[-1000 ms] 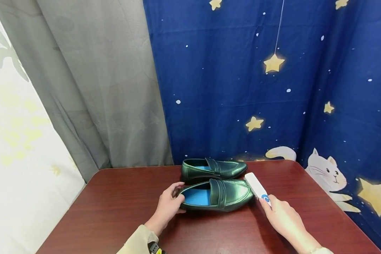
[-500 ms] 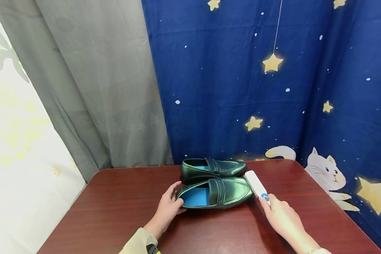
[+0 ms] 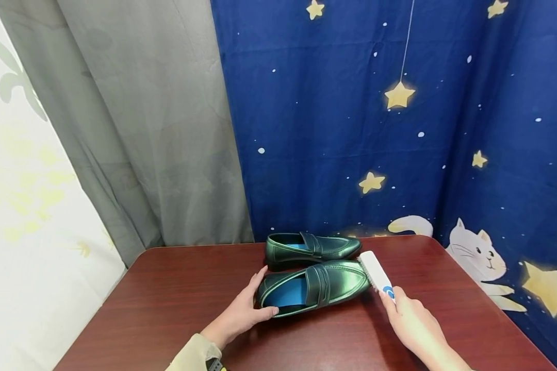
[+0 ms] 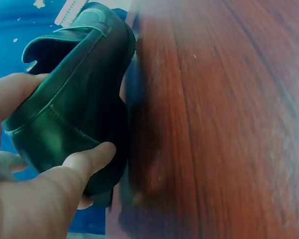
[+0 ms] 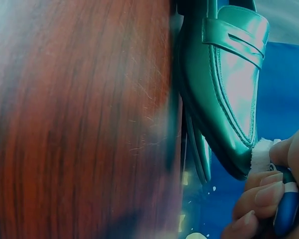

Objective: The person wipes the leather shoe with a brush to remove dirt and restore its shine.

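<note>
A dark green penny loafer (image 3: 339, 282) with a blue insole lies sole down on the table, its toe to the right. My left hand (image 3: 239, 311) holds it round the heel, thumb on the near side and fingers at the back and far side; in the left wrist view the thumb (image 4: 92, 158) presses the heel's outer wall. At the toe, my right hand (image 3: 414, 318) grips the handle of a white brush (image 3: 373, 268) with a blue mark. In the right wrist view, its white bristles (image 5: 260, 155) touch the toe tip.
The matching green loafer (image 3: 339, 246) stands right behind, close alongside, toe also to the right. Both are on a reddish-brown wooden table (image 3: 181, 288). A grey curtain (image 3: 167, 129) and a blue starry curtain (image 3: 325, 129) hang behind the table's back edge.
The near loafer's heel has swung slightly toward me. My left hand has spread wider round the heel, its thumb further along the near side. Brush and right hand have barely moved.
</note>
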### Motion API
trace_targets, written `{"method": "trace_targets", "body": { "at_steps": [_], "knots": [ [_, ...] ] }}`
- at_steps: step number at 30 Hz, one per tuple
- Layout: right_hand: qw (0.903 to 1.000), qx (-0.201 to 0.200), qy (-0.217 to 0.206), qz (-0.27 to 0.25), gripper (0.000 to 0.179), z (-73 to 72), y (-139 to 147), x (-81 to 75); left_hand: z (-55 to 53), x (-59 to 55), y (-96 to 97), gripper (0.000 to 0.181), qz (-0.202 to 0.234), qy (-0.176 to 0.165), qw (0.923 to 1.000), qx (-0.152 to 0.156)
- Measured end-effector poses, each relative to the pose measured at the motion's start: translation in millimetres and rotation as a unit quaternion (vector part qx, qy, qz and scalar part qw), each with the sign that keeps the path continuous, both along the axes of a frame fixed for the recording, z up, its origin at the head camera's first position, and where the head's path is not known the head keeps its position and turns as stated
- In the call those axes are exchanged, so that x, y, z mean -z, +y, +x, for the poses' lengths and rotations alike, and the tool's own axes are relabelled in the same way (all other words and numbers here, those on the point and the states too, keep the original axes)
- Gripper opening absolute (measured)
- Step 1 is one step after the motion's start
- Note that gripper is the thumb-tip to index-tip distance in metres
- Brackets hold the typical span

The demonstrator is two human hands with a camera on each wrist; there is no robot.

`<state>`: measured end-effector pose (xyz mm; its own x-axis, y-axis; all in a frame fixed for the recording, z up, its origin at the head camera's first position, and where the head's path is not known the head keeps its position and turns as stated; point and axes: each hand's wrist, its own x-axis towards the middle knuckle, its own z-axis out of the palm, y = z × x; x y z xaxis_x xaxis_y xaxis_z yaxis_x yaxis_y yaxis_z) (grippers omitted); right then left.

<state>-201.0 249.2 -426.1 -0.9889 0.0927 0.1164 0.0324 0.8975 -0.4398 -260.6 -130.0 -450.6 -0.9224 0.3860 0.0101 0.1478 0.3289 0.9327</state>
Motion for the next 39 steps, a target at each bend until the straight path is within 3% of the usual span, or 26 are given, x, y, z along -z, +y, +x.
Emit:
{"method": "trace_targets", "body": {
  "at_steps": [5, 15, 28, 34, 39],
  "knots": [
    [1.0000, 0.002, 0.001, -0.004, 0.037, 6.6, -2.4, 1.3, 5.4, -1.6, -2.7, 0.100, -0.074, 0.020, 0.9970, 0.010],
    [0.9995, 0.004, -0.030, -0.014, 0.044, 9.7, -3.8, 1.5, 6.8, 10.9, 0.6, 0.102, -0.154, 0.099, 0.9831, 0.004],
    [0.9989, -0.012, -0.044, -0.013, 0.044, 4.6, -11.1, -14.7, 5.3, 8.8, -1.7, 0.113, -0.169, 0.094, 0.9810, 0.000],
    [0.9985, -0.014, -0.052, -0.009, 0.043, 4.4, -17.7, -19.6, -0.6, 5.3, -12.3, 0.109, -0.161, 0.096, 0.9819, 0.026],
    [0.9990, -0.019, -0.040, -0.011, 0.038, 4.0, -22.4, -20.5, -5.1, 2.0, -21.3, 0.104, -0.121, 0.066, 0.9891, 0.052]
  ]
}}
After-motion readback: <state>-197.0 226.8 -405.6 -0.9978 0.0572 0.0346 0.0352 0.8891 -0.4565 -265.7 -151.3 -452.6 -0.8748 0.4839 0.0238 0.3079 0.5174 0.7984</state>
